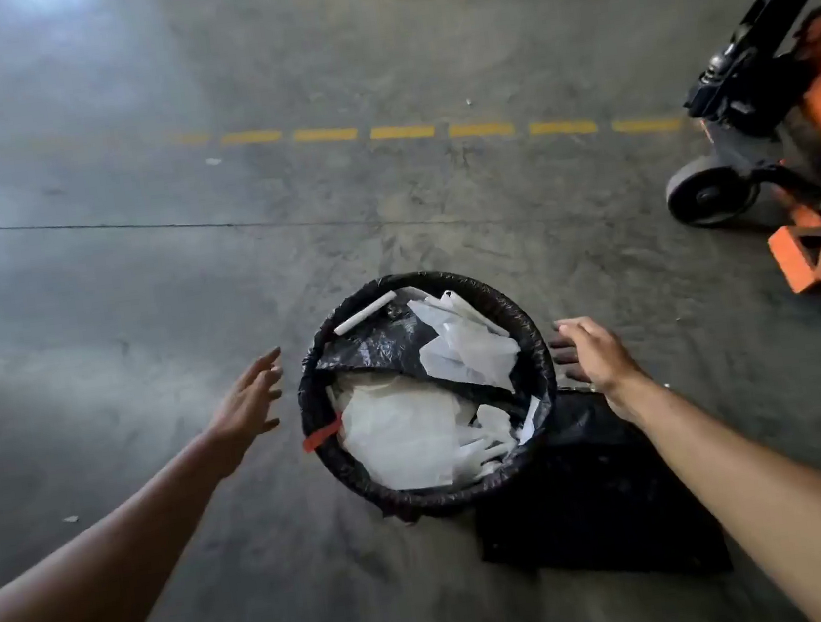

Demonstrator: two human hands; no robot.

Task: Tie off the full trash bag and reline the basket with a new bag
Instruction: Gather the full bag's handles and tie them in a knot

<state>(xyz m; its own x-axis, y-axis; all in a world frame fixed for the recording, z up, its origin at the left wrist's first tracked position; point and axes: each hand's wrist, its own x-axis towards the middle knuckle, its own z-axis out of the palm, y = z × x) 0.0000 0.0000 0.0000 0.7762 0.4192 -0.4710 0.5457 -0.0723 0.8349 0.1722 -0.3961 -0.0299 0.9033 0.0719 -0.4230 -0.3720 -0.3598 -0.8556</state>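
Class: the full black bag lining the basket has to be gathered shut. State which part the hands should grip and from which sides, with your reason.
Probably grip the bag's folded-over edge at the basket rim, from opposite sides. The left hand and right hand are open beside the rim, not touching it. The red tie strip on the left edge marks one hold; white paper fills the middle.
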